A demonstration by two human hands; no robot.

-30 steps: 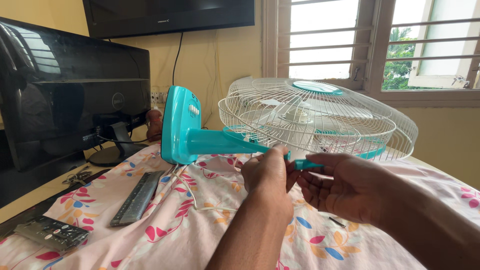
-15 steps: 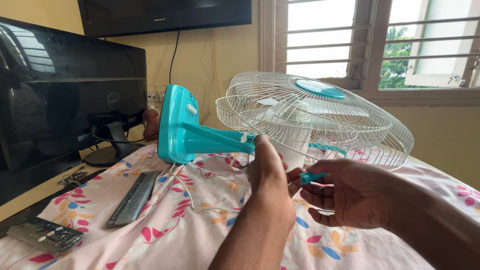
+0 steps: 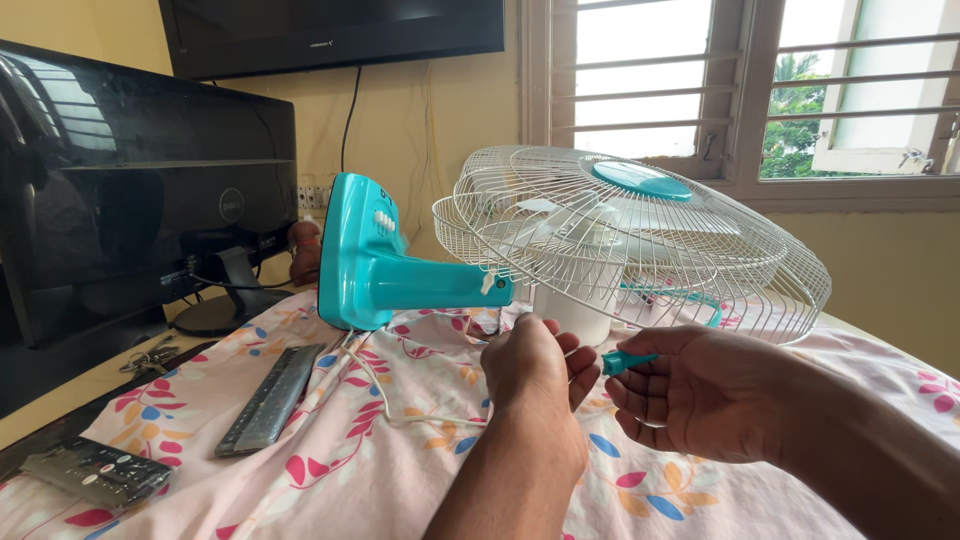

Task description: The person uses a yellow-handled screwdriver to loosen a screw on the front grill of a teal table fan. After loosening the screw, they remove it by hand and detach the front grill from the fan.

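Head view: a table fan (image 3: 600,240) lies tipped on a bed covered by a floral sheet (image 3: 330,470), its white wire guard (image 3: 680,240) facing up and its turquoise base (image 3: 360,255) standing on edge, well to the left of both hands. The right hand (image 3: 700,395) is closed in a grip around the turquoise handle of a small screwdriver (image 3: 628,361), whose tip end points left toward the left hand (image 3: 535,365). That hand is curled just under the guard's near rim, fingers bunched as if pinching a small part; what it holds, if anything, is hidden. A white cord (image 3: 400,400) trails across the sheet just left of the left grip. To work well here, the left hand should steady the rim so the guard cannot rock, the driver should stay in line with the fastener, and any loose small part should be kept off the patterned sheet, where it would be hard to find.
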